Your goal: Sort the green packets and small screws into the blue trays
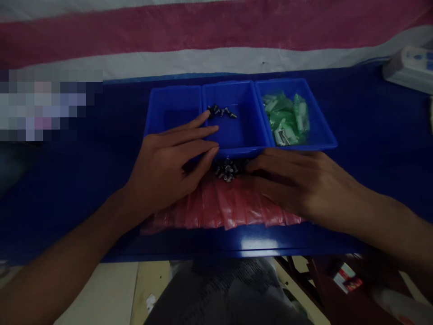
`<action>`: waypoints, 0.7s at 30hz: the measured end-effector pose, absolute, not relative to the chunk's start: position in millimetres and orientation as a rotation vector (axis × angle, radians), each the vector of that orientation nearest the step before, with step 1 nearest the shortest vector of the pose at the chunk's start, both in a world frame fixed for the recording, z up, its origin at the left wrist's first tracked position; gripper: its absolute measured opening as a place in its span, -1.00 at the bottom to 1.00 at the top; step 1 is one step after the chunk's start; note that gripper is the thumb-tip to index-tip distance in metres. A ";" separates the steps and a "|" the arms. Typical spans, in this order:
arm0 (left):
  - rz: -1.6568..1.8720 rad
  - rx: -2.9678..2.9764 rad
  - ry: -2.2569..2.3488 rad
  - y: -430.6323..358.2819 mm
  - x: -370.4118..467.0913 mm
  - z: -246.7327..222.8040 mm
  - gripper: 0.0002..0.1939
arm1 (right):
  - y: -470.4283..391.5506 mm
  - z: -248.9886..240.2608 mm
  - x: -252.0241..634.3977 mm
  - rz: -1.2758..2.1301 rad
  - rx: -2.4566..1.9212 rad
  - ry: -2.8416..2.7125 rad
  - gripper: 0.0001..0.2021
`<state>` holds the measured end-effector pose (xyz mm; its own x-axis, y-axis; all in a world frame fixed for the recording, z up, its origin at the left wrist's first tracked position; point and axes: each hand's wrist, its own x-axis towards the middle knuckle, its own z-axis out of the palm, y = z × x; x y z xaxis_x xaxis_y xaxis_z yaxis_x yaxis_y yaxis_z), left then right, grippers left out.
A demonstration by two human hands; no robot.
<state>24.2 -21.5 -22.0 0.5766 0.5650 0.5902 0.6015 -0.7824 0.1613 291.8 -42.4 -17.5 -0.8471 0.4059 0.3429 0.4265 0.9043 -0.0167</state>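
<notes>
Grey patterned cloth on the person's lap (223,289) fills the bottom at 6 o'clock, just under the blue table's near edge (257,246), which catches a glare. Pink plastic bags (223,207) lie fanned on the table just behind that edge, partly covered by both hands. Left hand (169,164) rests palm down at 9 o'clock of a small heap of dark screws (227,169), fingers extended and released, tips over the left tray's rim. Right hand (297,180) lies flat at 3 o'clock of the heap, fingers loose and gripping nothing, tips touching the heap.

Open table lies to either side at 3 and 9 o'clock. Three blue trays stand touching in a row at 12 o'clock: left tray (174,106) looks bare, middle tray (237,122) holds a few screws, right tray (320,122) holds green packets (287,119). Heap's far part is hidden by the middle tray's front wall. A white object (411,67) at 2 o'clock is cut off and indistinct.
</notes>
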 end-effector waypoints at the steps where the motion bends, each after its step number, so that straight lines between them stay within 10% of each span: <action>1: -0.992 -2.742 -1.025 -21.6 24.3 -21.9 -0.86 | -42.0 -17.9 291.4 -0.112 -0.610 -2.719 -0.67; 21: -0.937 -2.731 -1.049 -23.1 25.4 -20.0 -0.87 | -51.1 0.6 287.2 0.948 -0.945 -1.958 -0.96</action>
